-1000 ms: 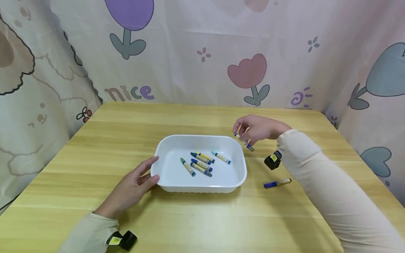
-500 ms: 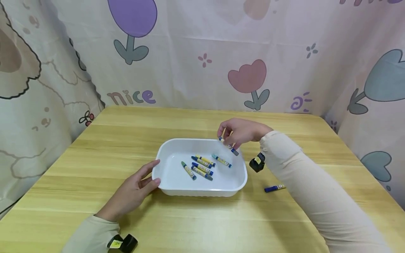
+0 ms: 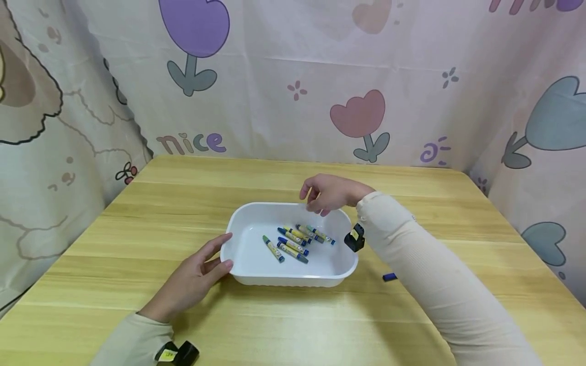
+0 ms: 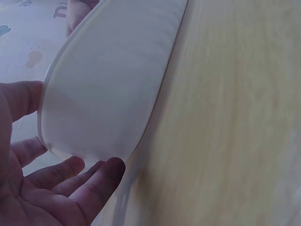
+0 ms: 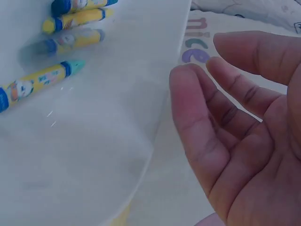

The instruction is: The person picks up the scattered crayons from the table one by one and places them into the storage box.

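Note:
A white plastic tray [image 3: 293,280] holds several oil crayons with yellow and blue wrappers. One green-tipped crayon [image 3: 273,248] lies apart on the tray's left; a grey crayon [image 3: 310,233] lies across others near the middle. My left hand [image 3: 192,277] holds the tray's left end, thumb and fingers spread around its wall, as the left wrist view shows too. Over the back right rim hovers my right hand [image 3: 331,193], loosely bent with nothing between its fingers. In the right wrist view, a teal-tipped crayon [image 5: 40,82] lies inside the tray beside that hand.
A blue crayon [image 3: 389,277] lies on the wooden table [image 3: 293,330] to the right of the tray, mostly hidden under my right forearm. A patterned curtain [image 3: 274,117] hangs behind the table and along both sides.
My right hand has moved left over the tray and let go of the grey crayon, which now lies among the others. The left hand stays on the tray.

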`<state>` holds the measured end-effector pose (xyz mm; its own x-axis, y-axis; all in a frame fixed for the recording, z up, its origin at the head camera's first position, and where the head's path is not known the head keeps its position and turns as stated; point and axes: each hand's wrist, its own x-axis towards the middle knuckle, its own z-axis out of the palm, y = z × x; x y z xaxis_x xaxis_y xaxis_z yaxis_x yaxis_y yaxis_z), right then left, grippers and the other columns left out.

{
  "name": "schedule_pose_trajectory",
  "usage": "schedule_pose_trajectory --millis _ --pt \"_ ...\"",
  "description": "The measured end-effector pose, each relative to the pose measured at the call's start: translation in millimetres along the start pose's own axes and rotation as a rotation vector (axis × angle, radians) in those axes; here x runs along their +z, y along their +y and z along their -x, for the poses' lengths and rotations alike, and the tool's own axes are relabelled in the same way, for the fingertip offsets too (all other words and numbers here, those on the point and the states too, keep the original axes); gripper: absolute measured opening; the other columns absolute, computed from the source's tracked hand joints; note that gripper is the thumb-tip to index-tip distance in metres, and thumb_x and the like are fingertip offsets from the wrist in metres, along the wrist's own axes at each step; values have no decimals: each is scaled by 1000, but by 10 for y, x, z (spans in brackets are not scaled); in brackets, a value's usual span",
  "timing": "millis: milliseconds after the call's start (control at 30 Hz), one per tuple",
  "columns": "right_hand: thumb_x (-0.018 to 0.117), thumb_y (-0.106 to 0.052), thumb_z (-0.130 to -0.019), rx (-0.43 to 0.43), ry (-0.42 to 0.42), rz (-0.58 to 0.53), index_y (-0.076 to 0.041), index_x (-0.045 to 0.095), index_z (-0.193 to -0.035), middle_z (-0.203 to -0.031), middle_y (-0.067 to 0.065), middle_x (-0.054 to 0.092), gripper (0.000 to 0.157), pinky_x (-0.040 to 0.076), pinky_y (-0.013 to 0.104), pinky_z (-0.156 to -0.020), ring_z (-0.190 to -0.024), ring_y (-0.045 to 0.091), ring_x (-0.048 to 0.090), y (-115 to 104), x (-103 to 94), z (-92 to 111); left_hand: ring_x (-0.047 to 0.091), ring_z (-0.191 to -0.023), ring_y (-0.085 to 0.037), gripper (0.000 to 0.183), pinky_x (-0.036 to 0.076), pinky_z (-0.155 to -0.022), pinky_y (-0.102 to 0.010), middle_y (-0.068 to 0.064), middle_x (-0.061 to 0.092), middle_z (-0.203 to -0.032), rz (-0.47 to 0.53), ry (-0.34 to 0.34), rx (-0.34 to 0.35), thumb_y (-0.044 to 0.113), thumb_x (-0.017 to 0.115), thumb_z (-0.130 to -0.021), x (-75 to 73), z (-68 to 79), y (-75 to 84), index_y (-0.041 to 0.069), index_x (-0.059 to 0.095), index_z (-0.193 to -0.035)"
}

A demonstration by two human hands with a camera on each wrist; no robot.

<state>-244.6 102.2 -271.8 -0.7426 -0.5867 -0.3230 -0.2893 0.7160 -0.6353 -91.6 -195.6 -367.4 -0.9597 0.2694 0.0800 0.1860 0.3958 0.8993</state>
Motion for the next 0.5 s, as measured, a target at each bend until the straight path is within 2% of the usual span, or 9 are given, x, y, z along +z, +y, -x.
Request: schedule_pose_trajectory --millis 233,500 --pt "63 -10 -94 30 14 -18 -1 55 -124 -103 14 59 32 57 32 -75 -93 32 63 132 -28 35 50 -124 -40 57 51 -91 -35 -26 27 -153 -9 2 -16 24 56 -101 -8 14 1 8 33 -150" --pt "60 -9 -95 47 30 -59 3 52 -125 -104 17 59 33 57 35 -76 -88 28 62 348 -132 231 51 -123 -39 56 51 -91 -35 -26 28 -152 -15 5 0 22 56 -101 -2 2 0 8 34 -150"
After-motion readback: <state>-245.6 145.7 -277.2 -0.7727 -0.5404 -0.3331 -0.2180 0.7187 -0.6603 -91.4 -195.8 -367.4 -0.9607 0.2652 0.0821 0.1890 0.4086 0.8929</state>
